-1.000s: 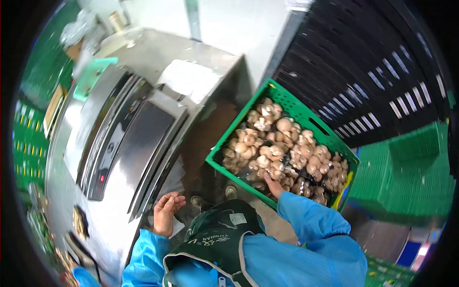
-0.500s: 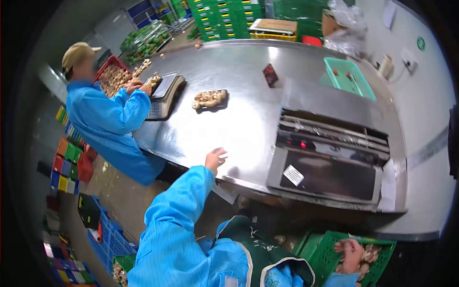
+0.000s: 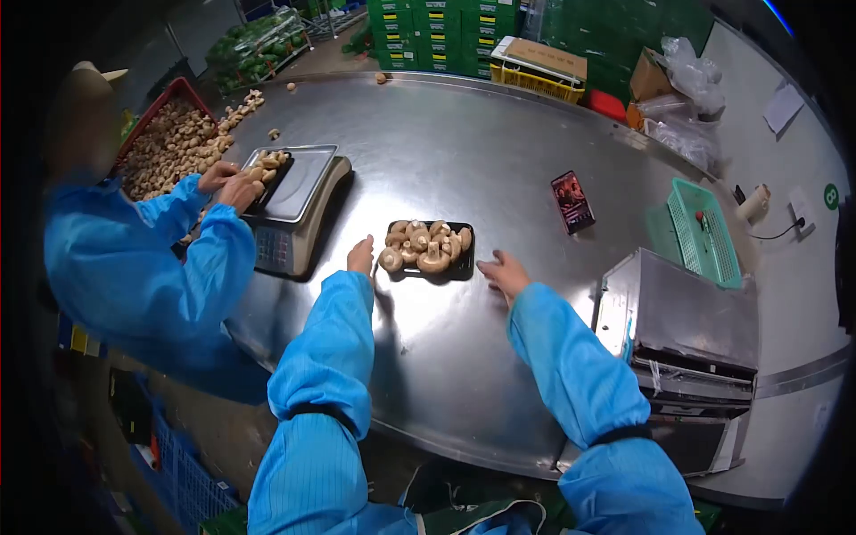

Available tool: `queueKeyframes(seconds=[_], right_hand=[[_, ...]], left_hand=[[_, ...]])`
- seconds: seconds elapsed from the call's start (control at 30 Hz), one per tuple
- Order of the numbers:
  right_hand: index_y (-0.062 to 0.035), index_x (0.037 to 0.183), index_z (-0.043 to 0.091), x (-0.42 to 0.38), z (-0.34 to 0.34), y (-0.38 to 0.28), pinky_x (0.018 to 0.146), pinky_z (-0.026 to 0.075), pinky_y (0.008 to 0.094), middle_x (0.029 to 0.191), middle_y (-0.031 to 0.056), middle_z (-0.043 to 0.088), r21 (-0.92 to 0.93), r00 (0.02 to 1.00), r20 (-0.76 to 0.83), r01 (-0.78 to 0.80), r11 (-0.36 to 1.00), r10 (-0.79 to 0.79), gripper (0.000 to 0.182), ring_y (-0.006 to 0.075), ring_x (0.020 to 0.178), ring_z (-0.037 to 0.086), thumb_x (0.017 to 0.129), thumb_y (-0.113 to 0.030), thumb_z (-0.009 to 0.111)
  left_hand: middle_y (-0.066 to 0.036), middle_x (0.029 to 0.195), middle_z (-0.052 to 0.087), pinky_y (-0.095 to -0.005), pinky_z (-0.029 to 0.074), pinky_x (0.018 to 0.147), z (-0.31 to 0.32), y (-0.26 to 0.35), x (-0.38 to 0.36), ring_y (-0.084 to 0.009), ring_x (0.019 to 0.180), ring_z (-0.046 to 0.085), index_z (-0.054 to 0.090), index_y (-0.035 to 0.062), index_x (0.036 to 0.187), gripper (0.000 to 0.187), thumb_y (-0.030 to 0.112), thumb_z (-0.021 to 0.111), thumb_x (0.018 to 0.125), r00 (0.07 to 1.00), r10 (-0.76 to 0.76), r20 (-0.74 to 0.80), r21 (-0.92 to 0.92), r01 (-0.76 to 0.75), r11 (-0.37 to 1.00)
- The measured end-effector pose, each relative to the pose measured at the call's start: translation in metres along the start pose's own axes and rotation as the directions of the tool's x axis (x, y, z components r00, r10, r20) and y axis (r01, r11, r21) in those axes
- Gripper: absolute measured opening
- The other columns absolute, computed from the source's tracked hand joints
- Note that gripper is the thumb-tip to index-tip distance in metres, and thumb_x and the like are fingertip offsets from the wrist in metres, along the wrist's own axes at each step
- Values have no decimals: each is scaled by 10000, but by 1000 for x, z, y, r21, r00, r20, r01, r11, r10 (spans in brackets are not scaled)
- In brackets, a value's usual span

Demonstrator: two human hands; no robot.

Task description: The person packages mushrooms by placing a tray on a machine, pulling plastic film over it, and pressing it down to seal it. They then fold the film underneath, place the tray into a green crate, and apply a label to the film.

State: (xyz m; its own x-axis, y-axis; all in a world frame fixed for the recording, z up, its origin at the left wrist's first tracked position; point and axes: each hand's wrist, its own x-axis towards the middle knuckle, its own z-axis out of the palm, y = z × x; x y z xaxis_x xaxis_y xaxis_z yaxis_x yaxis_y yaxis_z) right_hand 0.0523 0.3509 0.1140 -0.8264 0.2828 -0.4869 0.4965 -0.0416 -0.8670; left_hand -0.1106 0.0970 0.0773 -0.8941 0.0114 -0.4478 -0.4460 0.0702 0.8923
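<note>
On the metal table a black tray (image 3: 462,268) is heaped with pale brown mushrooms (image 3: 434,260). My left hand (image 3: 361,257) is just left of the tray, fingers stretched out and holding nothing. On the opposite side, my right hand (image 3: 506,275) is open with its fingers apart, a short gap from the tray's right edge. Both blue sleeves reach in from the near side. At the left, a co-worker's hands (image 3: 234,185) are on another mushroom-filled black tray at a weighing scale (image 3: 308,192).
A red crate (image 3: 134,135) spills mushrooms behind the co-worker. Right of the tray lies a phone (image 3: 572,201) with a lit screen. A wrapping machine (image 3: 682,312) and a mint-green basket (image 3: 704,234) stand at the right. Green crates (image 3: 441,36) are stacked beyond the table.
My right hand has come up from the green mushroom crate at lower right to the tray's right side. My left hand has moved forward to its left side. The view has shifted.
</note>
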Motion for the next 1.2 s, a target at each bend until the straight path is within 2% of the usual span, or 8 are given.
queueKeyframes(seconds=[0.13, 0.3, 0.4, 0.63, 0.8, 1.03, 1.13, 1.2], right_hand=[[-21, 1401, 198, 79, 14, 6, 893, 423, 379, 1342, 242, 352, -294, 960, -49, 251, 922, -277, 883, 314, 1156, 459, 730, -259, 720], [40, 1366, 251, 73, 24, 16, 985, 386, 321, 1259, 204, 480, 84, 948, 116, 288, 954, -297, 819, 270, 1130, 504, 696, -73, 709], [54, 1336, 313, 4, 1, -25, 963, 397, 322, 1237, 201, 501, -106, 957, -20, 286, 952, -289, 756, 269, 1114, 516, 708, -104, 703], [70, 1355, 273, -181, -137, -69, 917, 414, 308, 1233, 184, 504, 106, 953, -168, 270, 957, -250, 745, 209, 1096, 520, 785, -210, 661], [-31, 1337, 375, -251, -279, -15, 614, 397, 227, 1150, 69, 553, 109, 931, -311, 235, 966, -191, 624, 115, 809, 515, 822, -276, 629], [-44, 1349, 351, -306, -416, 44, 632, 402, 248, 1190, 57, 529, 114, 924, -379, 103, 988, -53, 622, 110, 871, 496, 839, -287, 611], [-36, 1324, 386, -330, -448, 71, 667, 433, 288, 1182, 83, 535, -42, 882, -444, 158, 987, -160, 553, 136, 887, 512, 845, -217, 596], [-54, 1267, 458, -366, -463, 79, 726, 449, 336, 1113, 104, 552, -444, 820, -396, 223, 868, -414, 464, 188, 892, 528, 823, -114, 580]], left_hand=[[-146, 1245, 473, -453, 256, 1040, 14, 2, 11, -269, 1212, 411, 442, -24, 1229, 548, 407, 489, 894, 991, -73, 112, -10, 74, 997], [-161, 1230, 459, -374, 395, 968, 19, 4, -6, -253, 1128, 482, 437, -55, 1183, 514, 375, 495, 909, 953, -72, 293, -285, 159, 945], [-87, 1252, 447, -381, 384, 947, 16, 26, -45, -237, 1118, 476, 446, 12, 1180, 428, 355, 470, 925, 904, -94, 417, -206, 195, 959], [-22, 1155, 471, -380, 351, 923, 109, 112, -214, -207, 1080, 453, 505, 120, 1117, 318, 372, 437, 935, 644, -12, 765, -149, 194, 970], [-37, 1215, 446, -386, 335, 950, 233, 100, -293, -230, 1092, 430, 459, 87, 1194, 394, 374, 452, 925, 444, -80, 892, -11, 198, 980], [-75, 1270, 428, -390, 302, 1001, 360, 43, -378, -224, 1177, 384, 410, 47, 1266, 487, 383, 469, 918, 395, -205, 896, 94, 281, 955], [-72, 1218, 487, -380, 314, 996, 358, 29, -401, -229, 1153, 424, 431, 41, 1268, 480, 367, 474, 919, 455, -245, 856, 159, 219, 963], [-90, 1142, 544, -379, 342, 974, 326, 15, -400, -247, 1096, 486, 486, 33, 1231, 428, 269, 557, 881, 614, 210, 761, 59, -387, 920]])
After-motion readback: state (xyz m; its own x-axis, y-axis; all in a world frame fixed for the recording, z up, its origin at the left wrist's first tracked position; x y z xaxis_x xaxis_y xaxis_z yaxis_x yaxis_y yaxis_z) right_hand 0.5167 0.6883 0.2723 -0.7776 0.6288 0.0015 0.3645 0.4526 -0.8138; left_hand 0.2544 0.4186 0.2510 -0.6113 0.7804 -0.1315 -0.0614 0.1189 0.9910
